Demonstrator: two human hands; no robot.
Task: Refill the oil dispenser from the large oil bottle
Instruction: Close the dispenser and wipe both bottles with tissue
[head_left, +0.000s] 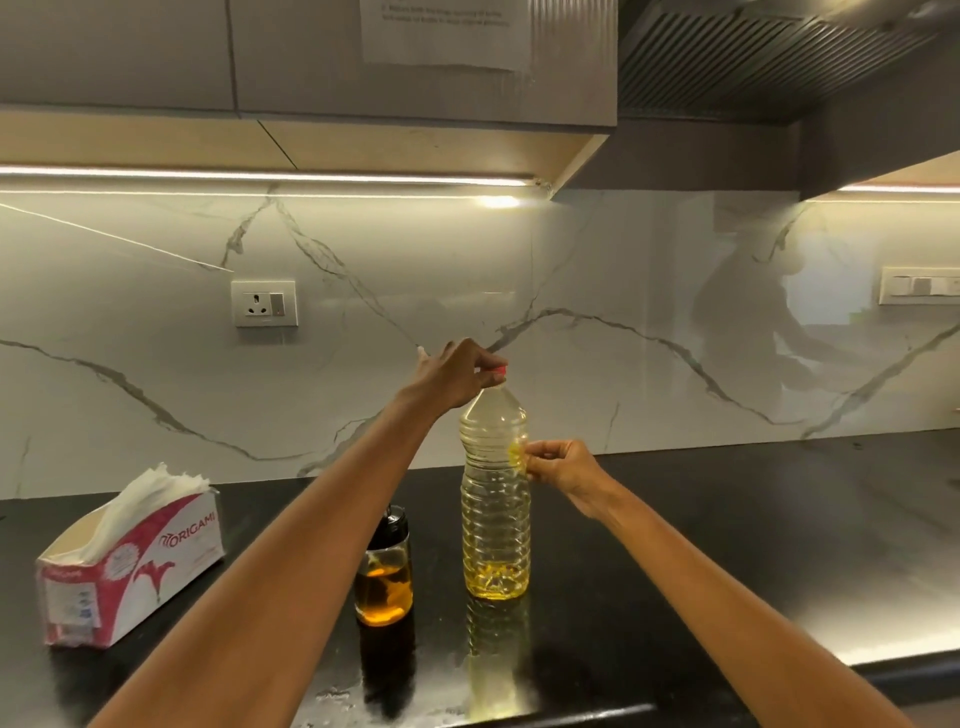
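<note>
The large clear oil bottle (496, 514) stands upright on the black counter (727, 545), with a shallow layer of yellow oil at its bottom. My left hand (457, 376) pinches its red cap (500, 370) from above. My right hand (558, 467) grips the bottle's upper body from the right side. Just left of the bottle stands the small glass oil dispenser (385, 571) with a black top, holding amber oil; my left forearm crosses in front of its left side.
A pink and white tissue box (130, 561) sits at the left of the counter. A marble backsplash with a wall socket (264, 303) rises behind. The counter's front edge runs just below the bottles.
</note>
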